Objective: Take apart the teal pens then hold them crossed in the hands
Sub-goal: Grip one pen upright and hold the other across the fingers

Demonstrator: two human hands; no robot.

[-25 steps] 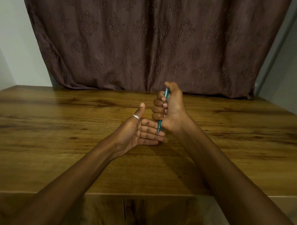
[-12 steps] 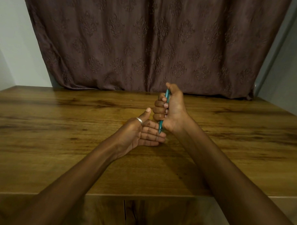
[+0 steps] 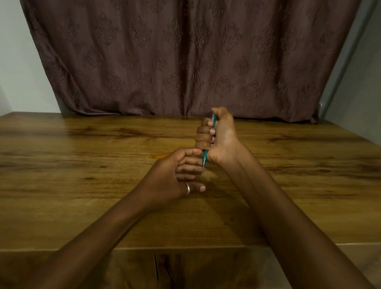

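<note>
Left hand [image 3: 167, 179] flipped, fingers [image 3: 188, 161] loose, right hand [image 3: 223, 139] grips upright teal pen [image 3: 205, 158], tip down

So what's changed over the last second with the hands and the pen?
The left hand rolled from palm-up to palm-down and reached toward the lower tip of the slim teal pen; it grips nothing yet. The right hand still holds that pen upright in a fist.

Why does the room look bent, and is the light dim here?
Head view: the wide lens bows the table edges and splays the curtain outward; light is dim and warm, with soft sheen on the far-left wood; the left hand looks slightly soft.
</note>
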